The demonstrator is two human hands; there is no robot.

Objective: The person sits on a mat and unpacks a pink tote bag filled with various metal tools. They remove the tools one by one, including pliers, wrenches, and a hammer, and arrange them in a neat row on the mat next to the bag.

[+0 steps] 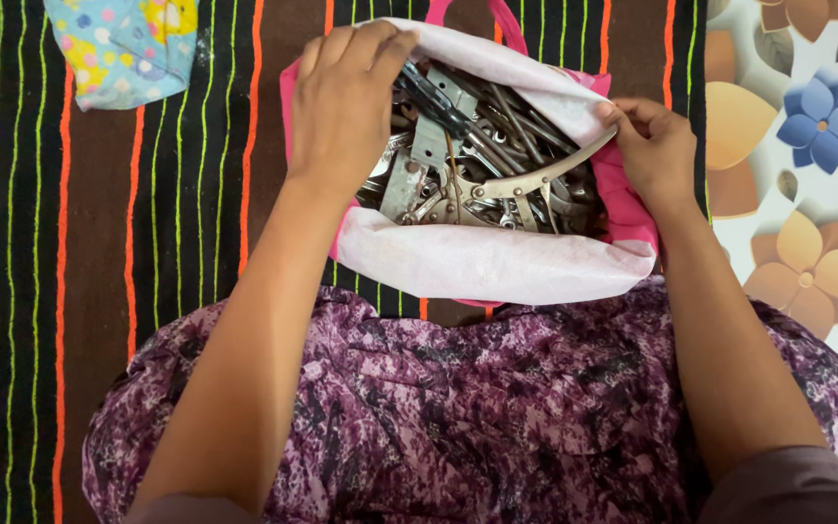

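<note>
Carefully, the left hand (341, 102) is curling into the tools (477, 160) while the right hand (654, 146) is pinching the bag (497, 262) rim open, best kept taut.

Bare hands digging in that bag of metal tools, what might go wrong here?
1. The left hand reaches in among a tangled heap of metal tools; edges or plier jaws could pinch or scratch the fingers.
2. The locking pliers lie on top with one long handle poking toward the right hand; pulling one tool may drag others out.
3. The pink bag is soft and only held open at its rim; it could sag or tip and spill tools onto the striped mat.
</note>
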